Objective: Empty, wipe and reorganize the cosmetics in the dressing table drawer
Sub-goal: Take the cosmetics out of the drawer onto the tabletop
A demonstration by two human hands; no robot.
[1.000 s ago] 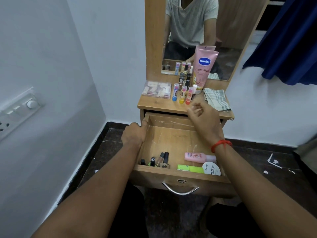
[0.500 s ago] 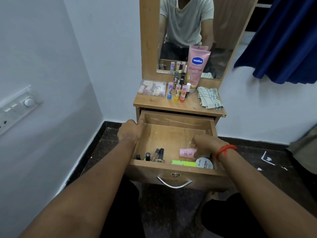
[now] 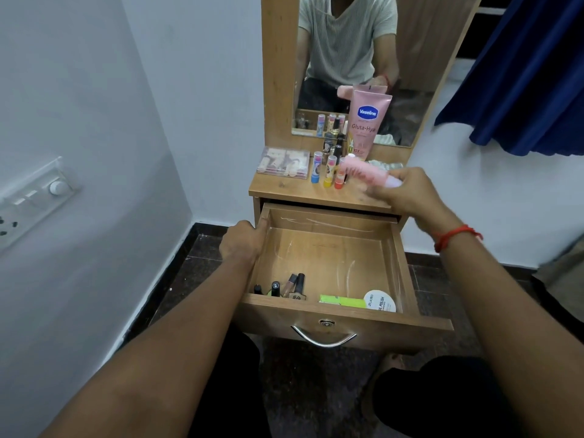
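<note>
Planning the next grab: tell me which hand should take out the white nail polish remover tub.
Right, probably. The left hand grips the drawer's left wall, steadying it. The right hand holds a pink bottle over the tabletop; once that is set down, the tub sits on its side.

In the open drawer, small bottles are lying front left, a box and a round tub front right; lip balms are standing on the tabletop behind.
</note>
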